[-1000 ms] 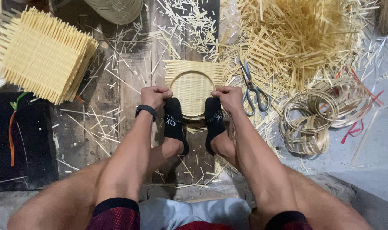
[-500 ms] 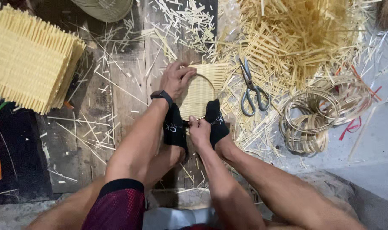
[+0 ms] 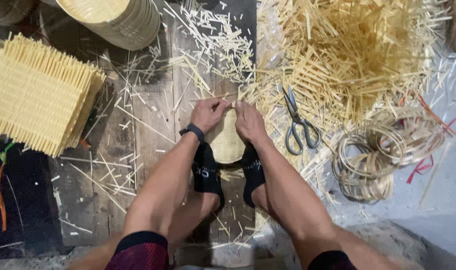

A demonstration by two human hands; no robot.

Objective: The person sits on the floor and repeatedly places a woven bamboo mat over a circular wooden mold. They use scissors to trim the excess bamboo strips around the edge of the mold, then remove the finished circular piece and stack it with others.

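A small round woven bamboo basket point(image 3: 229, 145) lies on the wooden floor, pinned between my two feet in black socks point(image 3: 207, 169). My left hand point(image 3: 209, 113), with a black wristband, grips the basket's far rim. My right hand point(image 3: 248, 121) grips the same rim right beside it, fingertips almost touching the left hand's. Both hands cover most of the rim; thin bamboo strips stick out from under the fingers.
Grey scissors point(image 3: 299, 123) lie just right of my right hand. A big heap of bamboo strips point(image 3: 348, 55) fills the upper right, coiled bamboo rings point(image 3: 369, 165) sit at right, a stack of square woven mats point(image 3: 35, 95) at left, stacked round baskets point(image 3: 120, 17) at top.
The hands were apart, one at the rim and one near the feet; now both meet at the basket's far rim. The view shifted slightly.
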